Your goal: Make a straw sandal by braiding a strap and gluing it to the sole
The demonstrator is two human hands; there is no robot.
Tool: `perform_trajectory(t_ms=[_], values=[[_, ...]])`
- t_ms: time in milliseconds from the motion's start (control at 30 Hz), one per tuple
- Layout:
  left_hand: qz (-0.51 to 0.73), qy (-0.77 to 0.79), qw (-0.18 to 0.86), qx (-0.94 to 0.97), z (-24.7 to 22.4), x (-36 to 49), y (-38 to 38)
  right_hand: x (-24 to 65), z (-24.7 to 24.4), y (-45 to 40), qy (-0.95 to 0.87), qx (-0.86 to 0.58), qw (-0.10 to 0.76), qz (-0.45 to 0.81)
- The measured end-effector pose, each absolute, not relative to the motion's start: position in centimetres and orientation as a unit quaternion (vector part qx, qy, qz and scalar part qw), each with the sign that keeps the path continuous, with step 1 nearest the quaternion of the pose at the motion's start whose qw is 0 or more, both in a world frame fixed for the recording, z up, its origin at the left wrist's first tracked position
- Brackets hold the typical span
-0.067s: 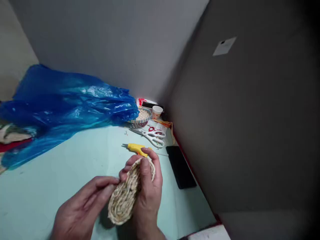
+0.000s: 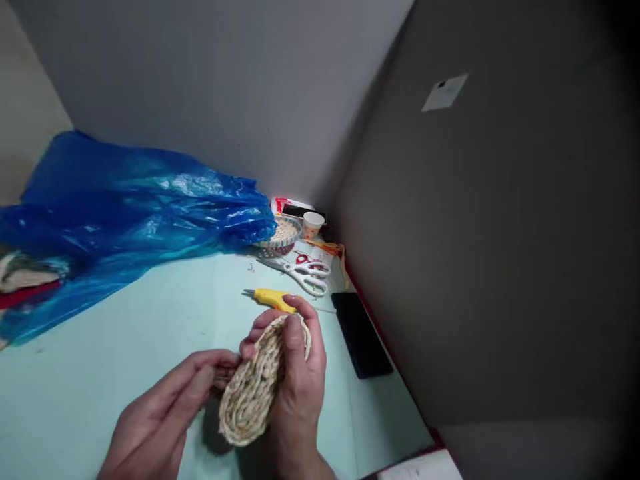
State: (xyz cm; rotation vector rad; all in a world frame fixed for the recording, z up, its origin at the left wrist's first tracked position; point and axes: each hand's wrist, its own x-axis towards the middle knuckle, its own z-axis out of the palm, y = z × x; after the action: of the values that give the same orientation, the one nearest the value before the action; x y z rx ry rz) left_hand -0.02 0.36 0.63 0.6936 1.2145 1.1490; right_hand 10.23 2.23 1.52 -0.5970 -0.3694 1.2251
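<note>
An oval coil of braided straw (image 2: 250, 397), tan and cream, is held tilted above the pale green table (image 2: 135, 333). My right hand (image 2: 300, 387) wraps round its right side and upper end, the thumb lying across its face and the fingers behind. My left hand (image 2: 175, 407) is at the coil's left edge, its fingers pressed together; what they pinch, if anything, is too small to make out. Just beyond my right fingertips lies a yellow glue gun (image 2: 270, 297). White-handled scissors (image 2: 305, 273) rest behind it.
A large blue plastic bag (image 2: 150, 200) covers the back left. At the back corner stand a small woven basket (image 2: 286, 231) and a paper cup (image 2: 313, 223). A black tablet or phone (image 2: 361, 337) lies at the right, beside the wall.
The fingers of my left hand have shifted slightly left and down at the coil's edge. The coil has tilted a little in my right hand, its lower end moving slightly right.
</note>
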Motion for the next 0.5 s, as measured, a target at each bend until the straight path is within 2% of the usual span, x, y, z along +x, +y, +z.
perform_trajectory(t_ms=[300,500], values=[[0.419,0.484,0.661,0.391,0.81,-0.01,0.56,9.80,1.29,1.78,-0.234,-0.319,0.704,0.589],[0.431,0.501,0.638,0.395,0.51,-0.30,-0.14,10.02,1.16,1.26,-0.293,-0.305,0.703,0.571]])
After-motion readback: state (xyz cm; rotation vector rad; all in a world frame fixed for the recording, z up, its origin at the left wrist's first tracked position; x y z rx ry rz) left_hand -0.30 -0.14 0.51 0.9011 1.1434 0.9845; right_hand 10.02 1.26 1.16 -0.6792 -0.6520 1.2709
